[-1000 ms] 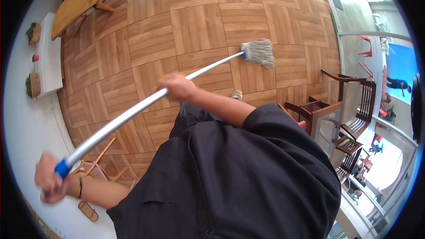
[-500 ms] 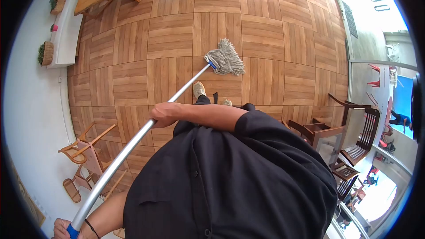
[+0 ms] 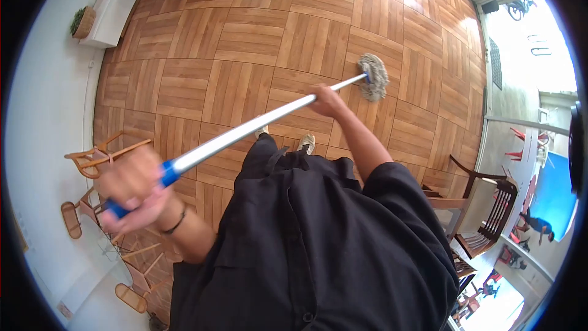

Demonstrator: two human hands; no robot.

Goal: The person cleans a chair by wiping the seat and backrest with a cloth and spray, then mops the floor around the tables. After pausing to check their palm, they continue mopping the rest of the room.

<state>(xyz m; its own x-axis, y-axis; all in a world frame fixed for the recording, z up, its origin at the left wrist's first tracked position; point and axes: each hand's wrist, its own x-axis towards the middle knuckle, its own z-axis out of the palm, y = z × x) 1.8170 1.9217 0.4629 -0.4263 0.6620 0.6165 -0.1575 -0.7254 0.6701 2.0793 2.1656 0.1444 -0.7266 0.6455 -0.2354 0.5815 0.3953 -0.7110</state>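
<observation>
The left hand (image 3: 131, 189) is closed in a full fist around the blue grip (image 3: 168, 171) at the top end of a mop (image 3: 257, 127), low and to the left near the person's body, with a thin dark bracelet (image 3: 177, 224) on its wrist. The right hand (image 3: 326, 100) is wrapped around the silver shaft much further down, arm stretched out in front, fingers curled tight on the metal. The mop runs on a slant between the two hands, and beyond the right one the mop head (image 3: 374, 77) rests on the wooden parquet floor (image 3: 245, 37) – a bunch of pale grey strings, just past the hand. A light shoe (image 3: 307, 142) shows on the floor below the shaft, at the edge of the black shirt. A light wooden chair (image 3: 92, 159) stands by the white wall on the left – well apart from the mop head. Dark wooden chairs (image 3: 490, 208) are on the right. At the top left, a white shelf (image 3: 119, 6) carries a potted plant (image 3: 82, 21).
</observation>
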